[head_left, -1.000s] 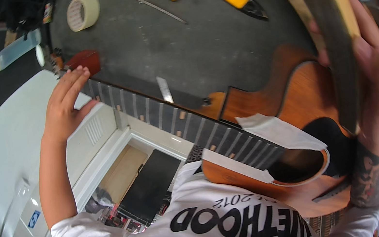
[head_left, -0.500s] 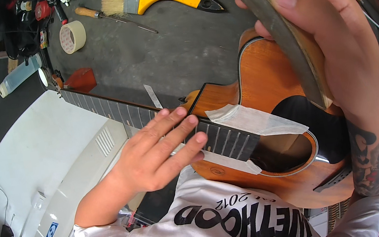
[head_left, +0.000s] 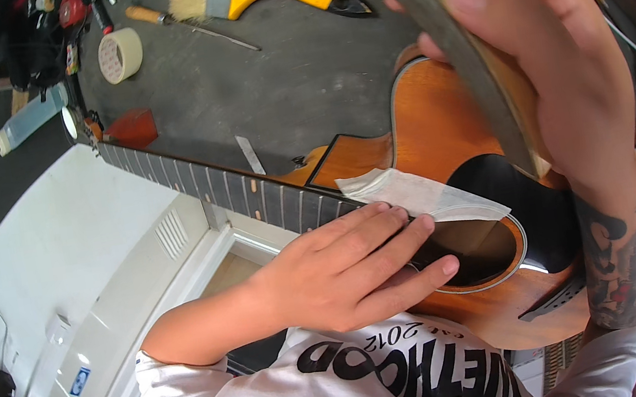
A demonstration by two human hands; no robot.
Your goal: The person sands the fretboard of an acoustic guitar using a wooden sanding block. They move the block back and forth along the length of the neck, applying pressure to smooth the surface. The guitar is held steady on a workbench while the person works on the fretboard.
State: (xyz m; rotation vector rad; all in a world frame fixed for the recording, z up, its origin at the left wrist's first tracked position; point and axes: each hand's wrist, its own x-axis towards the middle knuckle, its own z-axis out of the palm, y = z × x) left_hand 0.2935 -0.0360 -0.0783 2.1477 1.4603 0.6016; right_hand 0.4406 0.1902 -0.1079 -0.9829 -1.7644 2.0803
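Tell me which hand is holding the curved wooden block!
The right hand holds the curved wooden block; the left hand lies outstretched over the fretboard instead.

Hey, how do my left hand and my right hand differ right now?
Pose: your left hand lies palm down with fingers extended over the guitar's fretboard, while your right hand curls around a curved wooden block.
Load: the left hand shows nothing in its grasp; the right hand grips the block.
Place: the left hand is lower in the picture than the right hand.
Both are bare.
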